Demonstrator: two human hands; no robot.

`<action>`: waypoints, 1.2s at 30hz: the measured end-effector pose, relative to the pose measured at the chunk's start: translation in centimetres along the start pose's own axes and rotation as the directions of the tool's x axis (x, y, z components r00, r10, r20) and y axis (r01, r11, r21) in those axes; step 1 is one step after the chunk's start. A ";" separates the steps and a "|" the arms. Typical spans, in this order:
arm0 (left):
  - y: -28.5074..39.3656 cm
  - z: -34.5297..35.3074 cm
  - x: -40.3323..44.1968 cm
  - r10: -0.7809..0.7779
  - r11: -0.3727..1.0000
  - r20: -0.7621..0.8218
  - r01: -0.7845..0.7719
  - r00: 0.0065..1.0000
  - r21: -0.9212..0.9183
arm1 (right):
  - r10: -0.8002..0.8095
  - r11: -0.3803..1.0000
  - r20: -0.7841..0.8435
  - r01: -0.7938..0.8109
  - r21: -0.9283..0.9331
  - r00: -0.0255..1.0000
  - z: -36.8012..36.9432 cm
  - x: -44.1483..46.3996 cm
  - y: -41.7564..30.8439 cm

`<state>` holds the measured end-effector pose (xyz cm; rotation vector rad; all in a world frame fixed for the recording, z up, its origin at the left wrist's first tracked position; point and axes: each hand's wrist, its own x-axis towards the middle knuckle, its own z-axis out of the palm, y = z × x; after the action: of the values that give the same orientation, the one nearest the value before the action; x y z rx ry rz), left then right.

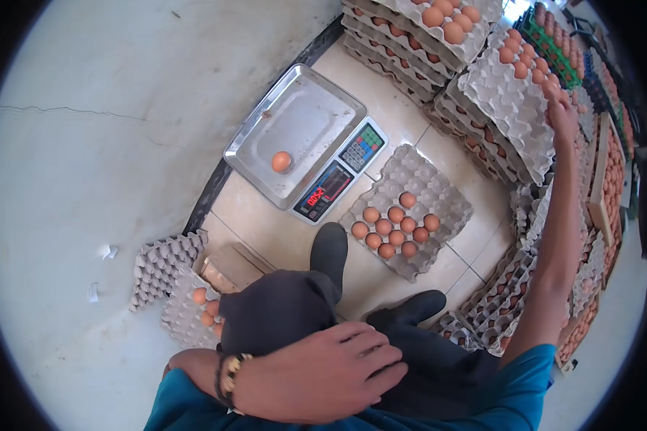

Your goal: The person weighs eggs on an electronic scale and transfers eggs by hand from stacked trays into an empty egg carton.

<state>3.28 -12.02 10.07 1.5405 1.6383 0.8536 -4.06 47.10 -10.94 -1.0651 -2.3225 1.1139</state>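
My left hand (323, 373), with a bracelet at its wrist, rests across my lap, palm down, fingers slightly apart and holding nothing. My right hand (562, 115) reaches out to the upper right, at the edge of a stacked tray of eggs (507, 100); its fingers are at an egg there, and their grip is too small to make out. One brown egg (281, 161) lies on the metal pan of a digital scale (305, 115) with a lit red display. A grey egg tray (438, 187) on the floor holds several brown eggs (396, 214) in part of its cups.
Tall stacks of egg trays (402, 50) stand behind the scale and along the right side. A wooden crate (598, 172) of eggs is at the far right. Cardboard trays (167, 260) lie at the lower left by the wall. My boots (329, 255) are on the tiles.
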 end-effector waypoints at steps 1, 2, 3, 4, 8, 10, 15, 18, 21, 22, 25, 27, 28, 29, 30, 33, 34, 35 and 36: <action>-0.4 -0.9 -0.6 0.063 0.997 0.002 -0.063 0.998 -0.039 | 0.108 0.964 -0.006 -0.103 0.246 0.994 -0.1 -2.3 -0.1; -1.5 -1.4 -1.4 0.118 0.985 -0.059 -0.125 0.991 -0.121 | 0.060 0.845 0.071 -0.089 0.527 0.996 0.0 -5.4 -0.9; -3.4 -1.4 -2.4 0.170 0.961 -0.125 -0.192 0.978 -0.199 | -0.012 0.649 0.131 -0.092 0.755 0.991 0.3 -9.0 -2.0; -4.9 -1.7 -3.3 0.214 0.925 -0.195 -0.262 0.957 -0.274 | -0.033 0.508 0.218 -0.171 0.844 0.975 0.7 -12.1 -2.5; -14.8 -3.6 -6.0 -0.542 0.837 -0.486 0.387 0.686 -0.387 | -0.180 0.121 0.434 -0.418 0.900 0.883 5.2 -22.8 0.0; -23.9 -2.1 -8.1 -0.607 0.788 -0.555 0.521 0.568 -0.329 | -0.043 0.098 0.480 -0.474 0.875 0.876 8.9 -28.1 -1.6; -33.1 2.1 -7.7 -0.528 0.672 -0.697 0.741 0.485 0.007 | -0.141 0.050 0.688 -0.689 0.723 0.712 18.1 -36.0 -1.3; -36.2 3.7 -7.3 -0.458 0.647 -0.720 0.751 0.521 0.132 | -0.113 0.087 0.755 -0.751 0.655 0.646 20.7 -38.0 -4.2; -37.3 4.7 -6.9 -0.466 0.646 -0.750 0.760 0.469 0.075 | -0.160 0.022 0.794 -0.802 0.596 0.586 22.4 -39.4 -6.6; -37.3 4.5 -6.8 -0.471 0.642 -0.754 0.764 0.459 0.064 | -0.180 0.014 0.800 -0.812 0.583 0.572 22.8 -39.4 -7.5; -36.8 4.7 -7.0 -0.520 0.689 -0.760 0.717 0.390 -0.104 | -0.121 0.144 0.821 -0.808 0.571 0.558 25.0 -39.6 -8.5; -36.3 4.3 -7.6 -0.587 0.753 -0.743 0.554 0.320 -0.356 | -0.048 0.318 0.817 -0.766 0.558 0.575 27.5 -39.4 -9.3; -35.7 4.0 -8.5 -0.626 0.769 -0.694 0.432 0.356 -0.472 | -0.014 0.415 0.785 -0.711 0.568 0.619 28.6 -39.5 -9.8; -35.0 3.8 -9.7 -0.656 0.752 -0.652 0.253 0.380 -0.609 | 0.019 0.532 0.777 -0.665 0.525 0.629 29.6 -39.4 -10.3; -33.4 3.5 -10.9 -0.671 0.695 -0.617 0.061 0.411 -0.716 | 0.044 0.641 0.765 -0.606 0.472 0.642 30.3 -39.2 -10.9; -26.0 1.5 -15.0 -0.671 0.486 -0.544 -0.256 0.504 -0.836 | -0.061 0.896 0.638 -0.240 0.374 0.768 33.6 -38.7 -12.9; -23.9 1.4 -16.8 -0.655 0.452 -0.549 -0.314 0.519 -0.835 | -0.212 0.942 0.556 0.016 0.336 0.804 35.5 -38.5 -11.9; -21.8 1.6 -18.9 -0.643 0.416 -0.559 -0.374 0.523 -0.829 | -0.379 0.921 0.486 0.271 0.280 0.787 37.1 -38.7 -11.4; -19.4 2.0 -20.9 -0.652 0.448 -0.577 -0.364 0.492 -0.816 | -0.366 0.931 0.523 0.310 0.195 0.770 37.5 -38.9 -11.8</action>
<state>-4.57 -34.20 -6.23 -0.0006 1.3681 2.1850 -6.21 -6.35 -25.03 -0.2613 -2.7000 1.5086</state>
